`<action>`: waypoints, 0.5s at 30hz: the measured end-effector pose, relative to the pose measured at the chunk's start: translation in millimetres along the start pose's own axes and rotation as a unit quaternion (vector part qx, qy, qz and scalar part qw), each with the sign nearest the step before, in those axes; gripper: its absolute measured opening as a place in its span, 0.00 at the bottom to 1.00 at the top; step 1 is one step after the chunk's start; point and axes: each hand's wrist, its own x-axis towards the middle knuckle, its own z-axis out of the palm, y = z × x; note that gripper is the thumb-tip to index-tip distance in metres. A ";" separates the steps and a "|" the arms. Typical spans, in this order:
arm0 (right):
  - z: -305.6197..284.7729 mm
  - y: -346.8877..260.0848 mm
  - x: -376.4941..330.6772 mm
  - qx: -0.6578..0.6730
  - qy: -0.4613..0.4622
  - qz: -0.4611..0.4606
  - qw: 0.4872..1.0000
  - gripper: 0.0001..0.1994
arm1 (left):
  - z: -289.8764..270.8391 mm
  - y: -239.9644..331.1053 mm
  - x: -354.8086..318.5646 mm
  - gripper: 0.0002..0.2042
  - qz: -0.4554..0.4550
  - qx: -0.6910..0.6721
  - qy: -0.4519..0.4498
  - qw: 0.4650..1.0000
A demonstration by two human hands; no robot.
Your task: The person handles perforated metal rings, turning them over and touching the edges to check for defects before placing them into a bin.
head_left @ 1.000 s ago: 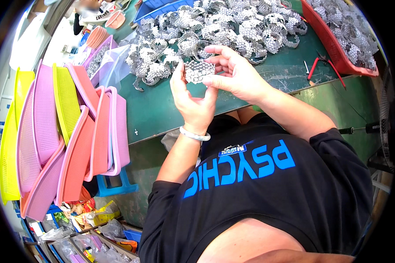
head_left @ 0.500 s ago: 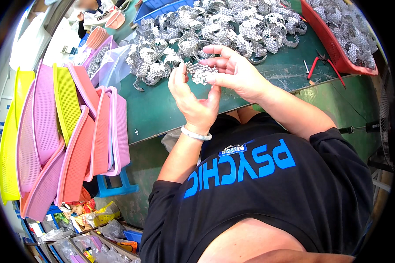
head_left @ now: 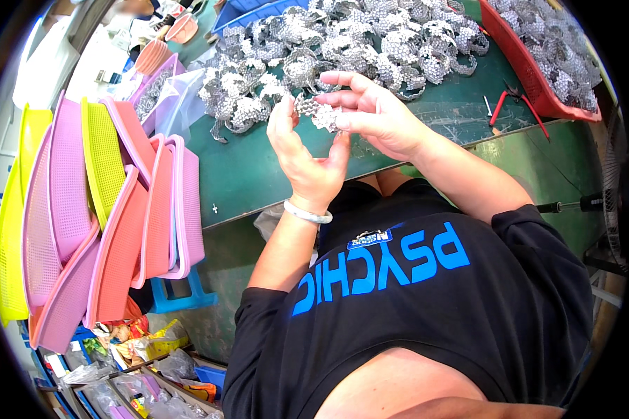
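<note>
Over the front part of the green table (head_left: 244, 174), my two hands hold a small silvery band (head_left: 325, 117) with a bumpy, scale-like surface. My left hand (head_left: 306, 164), with a pale bangle at its wrist, is curled round the band's left end. On the other side, my right hand (head_left: 384, 124) grips it with the thumb in front and the fingers behind. Part of the band is hidden by the fingers. Just beyond lies a large heap of similar curled silvery bands (head_left: 398, 45).
Red-handled pliers (head_left: 497, 110) lie right of my hands, near a red basket (head_left: 538, 94) full of bands. Pink, purple and yellow baskets (head_left: 122, 237) are stacked at the left above a blue stool (head_left: 189, 293). A blue crate (head_left: 251, 17) stands at the back.
The band has turned slightly between my fingers, and my left hand has shifted a little left. At the far upper left, another person has moved.
</note>
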 end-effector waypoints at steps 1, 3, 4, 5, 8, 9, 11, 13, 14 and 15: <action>-1.0 -0.1 0.0 0.001 -0.002 0.002 1.000 0.31 | -0.5 -1.8 1.3 0.38 -0.004 -0.018 -0.012 1.000; -2.8 0.3 -0.2 0.001 -0.001 0.005 1.000 0.31 | -3.4 -6.1 5.2 0.39 -0.011 -0.055 -0.034 0.998; -3.6 0.5 0.2 -0.003 -0.001 0.007 1.000 0.31 | -5.5 -8.0 7.8 0.39 -0.018 -0.070 -0.058 0.996; -4.4 0.6 0.4 -0.007 -0.001 0.009 1.000 0.32 | -8.5 -9.8 11.1 0.39 -0.026 -0.085 -0.081 0.993; -7.3 -0.3 -1.6 -0.045 0.009 0.026 0.999 0.33 | -18.3 -13.1 21.6 0.42 -0.047 -0.139 -0.164 0.975; -6.8 -1.7 -1.7 -0.054 0.011 0.020 0.998 0.34 | -20.4 -13.2 25.3 0.43 -0.054 -0.158 -0.194 0.967; -4.8 -3.8 -3.3 -0.070 0.018 0.012 0.997 0.35 | -22.0 -13.3 30.3 0.44 -0.065 -0.183 -0.222 0.955; -4.6 -7.2 -3.6 -0.093 0.010 0.022 0.995 0.36 | -25.7 -13.7 37.0 0.44 -0.065 -0.193 -0.253 0.946; -4.6 -9.1 -3.5 -0.105 0.006 0.026 0.994 0.36 | -26.0 -13.2 39.4 0.44 -0.065 -0.198 -0.264 0.942; -4.5 -9.2 -3.8 -0.110 0.005 0.023 0.994 0.36 | -25.9 -14.0 39.5 0.44 -0.063 -0.200 -0.269 0.940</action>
